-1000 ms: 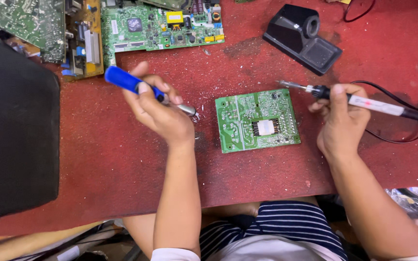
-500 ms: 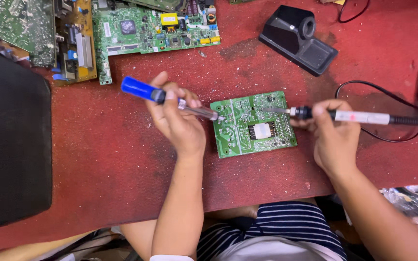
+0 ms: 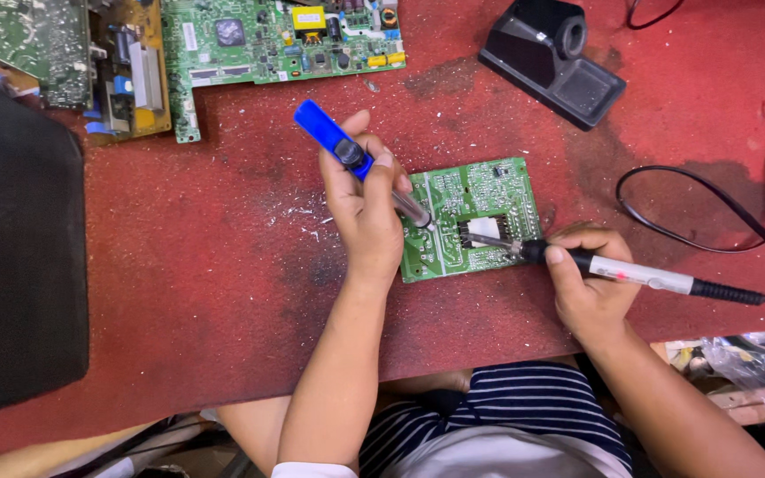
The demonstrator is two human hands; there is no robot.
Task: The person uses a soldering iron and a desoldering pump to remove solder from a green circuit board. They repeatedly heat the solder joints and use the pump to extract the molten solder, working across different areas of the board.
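Left hand [image 3: 363, 212]: clamped on blue desoldering pump [image 3: 347, 152], tip over green circuit board [image 3: 471, 219]
Right hand [image 3: 588, 285]: gripping soldering iron [image 3: 617, 270], tip touching the board

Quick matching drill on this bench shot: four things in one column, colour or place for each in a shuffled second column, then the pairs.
Things:
1. desoldering pump
2. soldering iron
3. small circuit board
4. iron stand

Descriptions:
A. black, at the far right of the red table, with no hand on it
B. green, lying flat between the two hands
C. blue handle, gripped in the left hand
D. white body with a black cable, gripped in the right hand

Pairs: 1-C, 2-D, 3-B, 4-A
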